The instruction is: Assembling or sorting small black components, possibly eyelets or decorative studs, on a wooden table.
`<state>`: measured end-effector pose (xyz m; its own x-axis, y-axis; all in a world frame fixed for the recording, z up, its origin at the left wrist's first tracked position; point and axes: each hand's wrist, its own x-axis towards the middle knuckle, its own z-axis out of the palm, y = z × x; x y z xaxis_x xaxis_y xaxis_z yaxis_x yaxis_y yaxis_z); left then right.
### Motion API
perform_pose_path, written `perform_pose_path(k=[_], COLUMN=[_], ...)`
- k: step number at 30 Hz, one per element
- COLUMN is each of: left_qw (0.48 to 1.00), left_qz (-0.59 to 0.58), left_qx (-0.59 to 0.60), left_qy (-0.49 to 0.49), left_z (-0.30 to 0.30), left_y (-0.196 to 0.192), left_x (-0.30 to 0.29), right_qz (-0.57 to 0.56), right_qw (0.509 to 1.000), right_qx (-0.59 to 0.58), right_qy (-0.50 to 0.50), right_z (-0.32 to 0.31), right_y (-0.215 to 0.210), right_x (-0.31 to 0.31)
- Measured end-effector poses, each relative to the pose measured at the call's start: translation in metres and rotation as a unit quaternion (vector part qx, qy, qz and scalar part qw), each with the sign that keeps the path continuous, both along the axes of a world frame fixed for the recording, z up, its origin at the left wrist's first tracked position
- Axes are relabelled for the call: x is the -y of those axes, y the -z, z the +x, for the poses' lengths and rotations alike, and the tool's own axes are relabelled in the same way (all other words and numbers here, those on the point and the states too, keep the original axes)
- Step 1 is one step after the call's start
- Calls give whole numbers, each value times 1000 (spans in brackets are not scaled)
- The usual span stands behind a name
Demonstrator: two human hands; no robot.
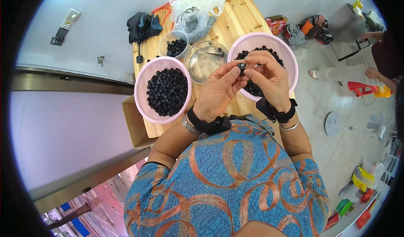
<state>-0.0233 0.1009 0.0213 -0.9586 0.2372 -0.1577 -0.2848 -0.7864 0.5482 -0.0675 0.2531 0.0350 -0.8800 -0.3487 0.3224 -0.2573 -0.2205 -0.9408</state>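
Wooden table (pixel 241 7) under fingers (pixel 261 59), grey floor (pixel 313 96)

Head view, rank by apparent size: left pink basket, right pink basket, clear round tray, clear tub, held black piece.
1. Right pink basket and left pink basket: look close, unranked; right one is partly covered
2. Clear round tray
3. Clear tub
4. Held black piece

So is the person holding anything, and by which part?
Yes, a small black piece, held by its sides between the fingertips of the left hand and right hand.
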Motion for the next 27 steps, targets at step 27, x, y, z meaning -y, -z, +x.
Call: perform_pose_path(k=[27], left_qw=[994], left_qz=[-107], left_qx=[-17], left_qy=[1], left_z=[19], left_y=[-30], left_x=[19], right_qz=[78], right_qw=[977], right_qx=[-201], right_qy=[1], right_z=[5], right_y=[-16], right_x=[6])
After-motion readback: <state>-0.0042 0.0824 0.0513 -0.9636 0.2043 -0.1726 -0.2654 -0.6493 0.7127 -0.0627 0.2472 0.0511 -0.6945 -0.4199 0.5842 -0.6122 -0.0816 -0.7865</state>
